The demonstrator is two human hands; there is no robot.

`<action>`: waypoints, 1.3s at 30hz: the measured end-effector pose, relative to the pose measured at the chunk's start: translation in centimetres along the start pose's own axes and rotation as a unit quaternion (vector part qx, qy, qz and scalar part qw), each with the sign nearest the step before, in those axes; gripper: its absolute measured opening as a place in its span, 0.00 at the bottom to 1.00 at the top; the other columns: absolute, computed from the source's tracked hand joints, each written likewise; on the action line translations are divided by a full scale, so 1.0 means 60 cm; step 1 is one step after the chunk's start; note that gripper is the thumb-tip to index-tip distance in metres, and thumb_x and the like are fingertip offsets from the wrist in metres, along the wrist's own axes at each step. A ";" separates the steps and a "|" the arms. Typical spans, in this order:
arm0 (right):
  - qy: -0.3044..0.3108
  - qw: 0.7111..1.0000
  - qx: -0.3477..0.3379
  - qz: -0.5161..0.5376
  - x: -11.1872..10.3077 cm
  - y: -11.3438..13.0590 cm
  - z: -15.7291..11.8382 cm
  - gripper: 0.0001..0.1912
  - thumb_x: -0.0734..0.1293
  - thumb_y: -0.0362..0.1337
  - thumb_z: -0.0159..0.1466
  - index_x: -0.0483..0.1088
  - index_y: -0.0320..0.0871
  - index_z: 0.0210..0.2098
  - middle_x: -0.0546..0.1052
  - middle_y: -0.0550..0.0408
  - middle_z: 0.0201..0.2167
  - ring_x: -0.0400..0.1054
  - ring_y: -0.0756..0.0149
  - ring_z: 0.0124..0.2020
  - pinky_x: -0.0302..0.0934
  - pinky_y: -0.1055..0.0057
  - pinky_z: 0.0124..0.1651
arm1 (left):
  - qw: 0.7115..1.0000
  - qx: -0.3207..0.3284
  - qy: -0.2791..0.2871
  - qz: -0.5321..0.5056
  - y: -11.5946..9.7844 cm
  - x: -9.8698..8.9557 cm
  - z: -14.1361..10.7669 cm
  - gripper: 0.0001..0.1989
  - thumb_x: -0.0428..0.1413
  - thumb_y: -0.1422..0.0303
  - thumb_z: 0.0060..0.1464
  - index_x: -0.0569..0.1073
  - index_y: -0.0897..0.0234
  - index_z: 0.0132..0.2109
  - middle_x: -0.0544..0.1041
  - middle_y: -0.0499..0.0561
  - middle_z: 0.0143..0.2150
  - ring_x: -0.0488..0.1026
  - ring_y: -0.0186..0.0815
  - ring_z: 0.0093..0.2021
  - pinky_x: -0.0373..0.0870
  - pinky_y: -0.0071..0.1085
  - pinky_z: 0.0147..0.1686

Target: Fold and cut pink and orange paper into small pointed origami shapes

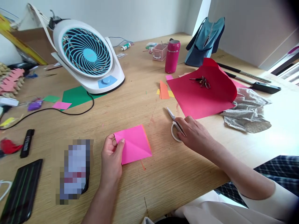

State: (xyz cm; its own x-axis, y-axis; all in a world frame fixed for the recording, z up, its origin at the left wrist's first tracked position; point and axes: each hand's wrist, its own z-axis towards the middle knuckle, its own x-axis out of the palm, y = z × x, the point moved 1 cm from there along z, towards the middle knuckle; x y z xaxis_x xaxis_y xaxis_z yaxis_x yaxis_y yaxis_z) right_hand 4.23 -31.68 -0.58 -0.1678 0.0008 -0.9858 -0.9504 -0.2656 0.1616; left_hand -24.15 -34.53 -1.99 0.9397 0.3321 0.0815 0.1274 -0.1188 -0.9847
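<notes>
Between the thumb and fingers of my left hand is a square of pink paper, gripped at its left edge. Faint creases cross the square, and an orange strip shows along its right edge. My right hand is closed on the white handle of a pair of scissors, which lie at the table surface. Their blades point up and left, away from me, and look nearly closed. My right fingertips are partly hidden behind the handle. A gap of bare wood separates the scissors from the pink square.
Beyond my right hand lies a large red sheet with metal clips on it. A fan stands back left, its black cord crossing the table. A pink flask and blue bag stand behind. A blurred-out phone lies left.
</notes>
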 end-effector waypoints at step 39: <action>0.077 0.897 -0.113 0.421 0.022 0.069 0.024 0.06 0.64 0.33 0.64 0.65 0.43 0.30 0.66 0.59 0.26 0.58 0.70 0.26 0.53 0.72 0.30 | 0.984 0.067 0.111 0.122 0.016 0.024 -0.011 0.06 0.60 0.69 0.55 0.72 0.62 0.40 0.77 0.49 0.37 0.73 0.32 0.35 0.69 0.26 0.36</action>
State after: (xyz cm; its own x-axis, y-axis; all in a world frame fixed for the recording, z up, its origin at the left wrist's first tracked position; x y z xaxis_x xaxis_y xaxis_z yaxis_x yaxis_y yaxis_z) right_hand -0.30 -31.40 -1.12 -0.7469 -0.4195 -0.5159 -0.4237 -0.2977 0.8555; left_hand -22.45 -34.78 -2.71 0.9851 0.0955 -0.1429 -0.1397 -0.0401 -0.9894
